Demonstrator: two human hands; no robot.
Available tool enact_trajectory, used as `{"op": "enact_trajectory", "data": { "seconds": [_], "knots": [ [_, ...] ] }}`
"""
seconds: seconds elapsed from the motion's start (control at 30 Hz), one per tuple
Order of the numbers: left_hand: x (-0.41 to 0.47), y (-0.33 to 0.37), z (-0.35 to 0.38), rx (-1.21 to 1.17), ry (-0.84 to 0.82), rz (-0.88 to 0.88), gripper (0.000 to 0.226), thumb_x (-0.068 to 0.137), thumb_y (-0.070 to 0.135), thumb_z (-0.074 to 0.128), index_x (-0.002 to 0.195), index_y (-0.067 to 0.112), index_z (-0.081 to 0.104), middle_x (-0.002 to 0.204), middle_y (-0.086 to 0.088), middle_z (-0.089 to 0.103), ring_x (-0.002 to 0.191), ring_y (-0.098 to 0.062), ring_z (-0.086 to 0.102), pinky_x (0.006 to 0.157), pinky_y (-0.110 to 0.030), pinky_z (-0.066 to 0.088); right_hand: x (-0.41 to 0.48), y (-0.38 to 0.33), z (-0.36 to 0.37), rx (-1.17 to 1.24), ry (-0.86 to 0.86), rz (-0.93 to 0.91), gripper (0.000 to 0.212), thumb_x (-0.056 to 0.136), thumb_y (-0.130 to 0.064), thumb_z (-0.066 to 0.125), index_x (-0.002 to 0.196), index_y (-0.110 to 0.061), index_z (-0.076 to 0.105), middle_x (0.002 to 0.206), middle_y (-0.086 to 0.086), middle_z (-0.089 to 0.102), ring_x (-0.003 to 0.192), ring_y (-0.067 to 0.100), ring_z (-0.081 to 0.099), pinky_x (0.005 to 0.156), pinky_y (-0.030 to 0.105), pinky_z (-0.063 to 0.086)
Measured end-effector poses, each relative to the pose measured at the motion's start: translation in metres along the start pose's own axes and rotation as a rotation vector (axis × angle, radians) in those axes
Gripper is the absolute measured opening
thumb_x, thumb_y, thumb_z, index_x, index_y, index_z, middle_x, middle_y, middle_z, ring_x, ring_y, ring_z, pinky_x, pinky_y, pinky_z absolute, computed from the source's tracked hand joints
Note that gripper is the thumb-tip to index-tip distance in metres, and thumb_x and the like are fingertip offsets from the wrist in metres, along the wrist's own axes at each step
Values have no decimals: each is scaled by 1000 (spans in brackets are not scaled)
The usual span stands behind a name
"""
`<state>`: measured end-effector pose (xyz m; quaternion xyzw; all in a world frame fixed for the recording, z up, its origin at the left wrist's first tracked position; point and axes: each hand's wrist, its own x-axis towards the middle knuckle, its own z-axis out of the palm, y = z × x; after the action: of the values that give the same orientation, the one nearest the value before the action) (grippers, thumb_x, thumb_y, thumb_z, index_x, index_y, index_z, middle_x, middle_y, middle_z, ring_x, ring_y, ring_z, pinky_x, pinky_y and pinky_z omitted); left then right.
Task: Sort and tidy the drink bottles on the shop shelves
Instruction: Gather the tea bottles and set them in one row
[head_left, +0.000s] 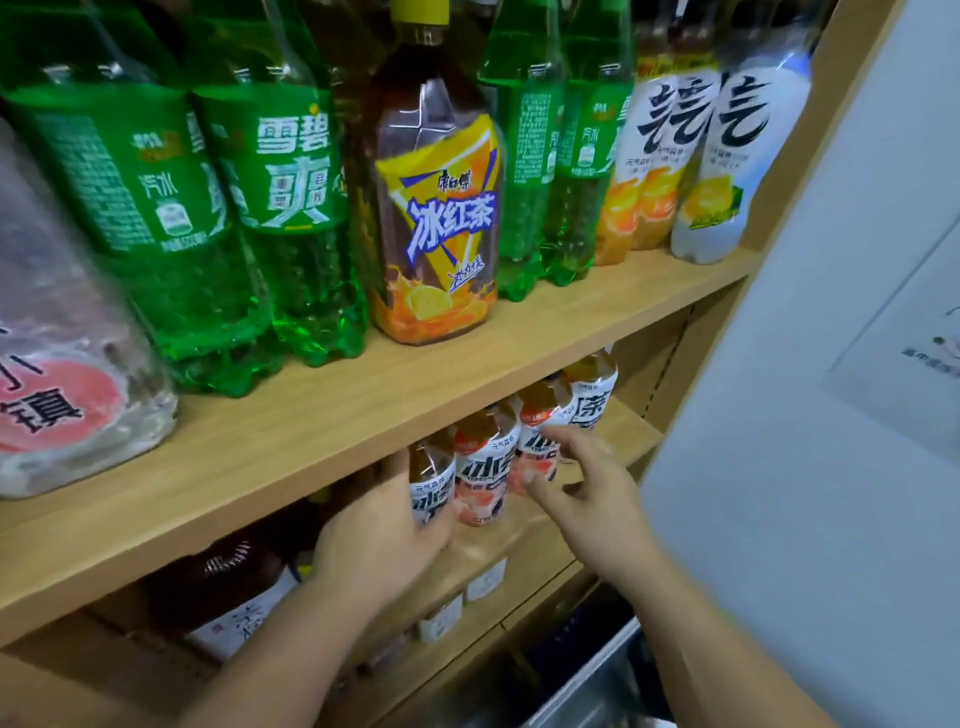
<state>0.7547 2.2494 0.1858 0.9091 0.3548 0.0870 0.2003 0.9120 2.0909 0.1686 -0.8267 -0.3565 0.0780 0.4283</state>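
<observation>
On the lower shelf (524, 551) stands a row of small iced tea bottles with white, pink and black labels. My left hand (379, 535) is wrapped around the leftmost one (431, 488). Beside it stands a pink-labelled bottle (483, 473). My right hand (587, 483) has its fingers spread and touches the third bottle (535, 447) without closing on it. A further bottle (589, 389) stands behind, to the right. On the upper shelf (363, 410) are green soda bottles (291, 208) and a yellow-labelled iced tea bottle (441, 208).
More green bottles (550, 156) and white-labelled sparkling water bottles (727, 145) fill the upper shelf's right end. A large clear bottle (62, 364) stands at far left. A dark bottle (234, 587) sits lower left. A grey panel (831, 415) bounds the right side. Price tags (485, 579) line the lower shelf edge.
</observation>
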Motion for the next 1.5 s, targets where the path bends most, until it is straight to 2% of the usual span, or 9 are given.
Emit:
{"op": "enact_trajectory", "data": {
  "seconds": [0.1,0.23,0.37,0.57,0.7,0.8,1.03,1.27,1.5],
  "knots": [
    [6,9,1,27,-51,-36,81,94,64,52,146,32,0,74,15,53,77,-13,66,62,-29,53,27,-5,2,-70,-51,-75,54,93,-47,68,140,-25,52,135,-12,51,125,5,47,102,26,45],
    [7,23,1,39,-31,-105,90,92,59,59,155,28,3,106,7,67,90,-18,68,68,-31,54,51,-15,6,-245,-143,-140,37,94,-48,66,91,-18,44,88,-8,42,92,16,46,75,33,42],
    [13,29,9,93,40,-146,100,90,53,65,157,26,-3,115,-2,67,89,-23,68,64,-31,50,63,-12,11,-394,-257,-199,44,94,-54,64,91,-20,38,78,-14,28,95,17,44,71,28,32],
    [6,29,18,43,153,-179,107,84,37,79,162,32,5,84,1,62,74,-19,65,63,-29,42,61,5,11,-343,-194,-248,55,77,-56,81,104,-20,50,102,-7,38,92,14,50,72,28,46],
    [-4,30,28,-94,323,-185,125,67,26,93,162,27,12,130,-10,63,119,-29,61,91,-36,53,49,23,16,-249,-106,-358,80,66,-57,88,130,-18,59,123,-6,44,107,13,58,85,32,57],
    [-17,32,35,-144,317,-215,110,65,28,94,156,18,33,137,-7,53,134,-27,47,108,-35,42,41,35,13,-158,-78,-379,86,63,-57,88,136,-27,55,131,-10,46,120,11,53,96,32,53],
    [-26,27,52,-123,335,-108,96,66,29,94,148,26,44,130,3,53,127,-20,51,107,-40,46,29,55,13,-114,-160,-343,95,59,-57,92,136,-39,41,131,-21,53,127,9,46,106,30,43],
    [-27,31,58,-251,335,-93,94,67,18,94,144,36,44,125,16,44,117,-1,45,102,-22,41,24,65,16,148,-192,-225,98,63,-35,97,144,-41,42,136,-23,49,128,-4,46,106,21,45],
    [-18,46,65,-272,323,0,80,66,21,92,132,34,49,124,18,49,115,1,49,95,-13,42,9,74,-2,266,-109,-114,91,57,-44,95,134,-46,45,127,-30,52,120,-11,50,99,18,46]
  ]
}}
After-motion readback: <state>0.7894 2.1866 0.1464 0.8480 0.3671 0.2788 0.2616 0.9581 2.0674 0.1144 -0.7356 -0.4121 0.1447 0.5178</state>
